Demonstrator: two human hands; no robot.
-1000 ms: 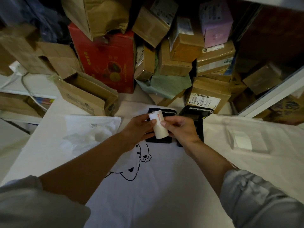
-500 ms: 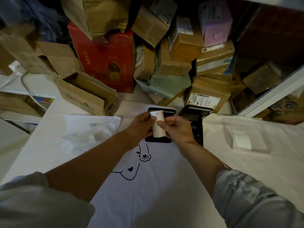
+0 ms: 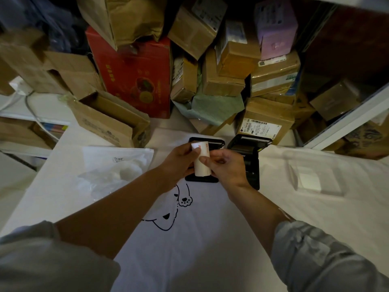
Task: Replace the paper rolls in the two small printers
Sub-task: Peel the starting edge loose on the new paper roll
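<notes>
A white paper roll (image 3: 201,162) with red print near its top stands upright between my hands, just above the left black printer (image 3: 212,142). My left hand (image 3: 179,160) grips the roll's left side, thumb near the top. My right hand (image 3: 224,167) pinches its right edge with fingertips. The right black printer (image 3: 248,150) lies beside it with its lid open, partly hidden by my right hand. Both printers rest on a white cloth (image 3: 189,239) with a black cartoon drawing.
Stacked cardboard boxes (image 3: 227,76) and a red box (image 3: 134,74) crowd the far side. An open carton (image 3: 109,121) sits back left. A clear plastic bag (image 3: 113,171) lies left; a clear packet holding a white block (image 3: 311,178) lies right.
Both hands and the roll have shifted slightly away from me, over the left printer. The roll sits a little more upright.
</notes>
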